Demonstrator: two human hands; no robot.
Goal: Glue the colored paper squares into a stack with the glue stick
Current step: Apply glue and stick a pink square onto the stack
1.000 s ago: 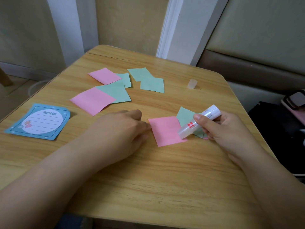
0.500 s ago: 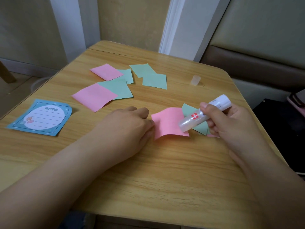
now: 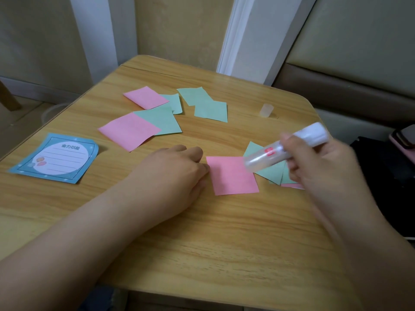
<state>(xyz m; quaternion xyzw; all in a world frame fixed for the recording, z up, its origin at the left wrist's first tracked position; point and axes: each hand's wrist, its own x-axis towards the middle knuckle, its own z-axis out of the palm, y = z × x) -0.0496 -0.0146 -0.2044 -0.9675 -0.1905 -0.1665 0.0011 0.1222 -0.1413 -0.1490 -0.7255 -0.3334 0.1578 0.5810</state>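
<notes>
Head view: flat matte pink square [image 3: 232,175]

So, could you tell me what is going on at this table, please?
A person is gluing paper squares. The left hand touches the left edge of a pink square lying flat on the table, while the right hand holds an uncapped glue stick just above it. Its cap stands apart. More pink and green squares lie farther back, unglued, beside a blue notepad.

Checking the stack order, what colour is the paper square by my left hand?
Pink, clearest in the head view.
</notes>
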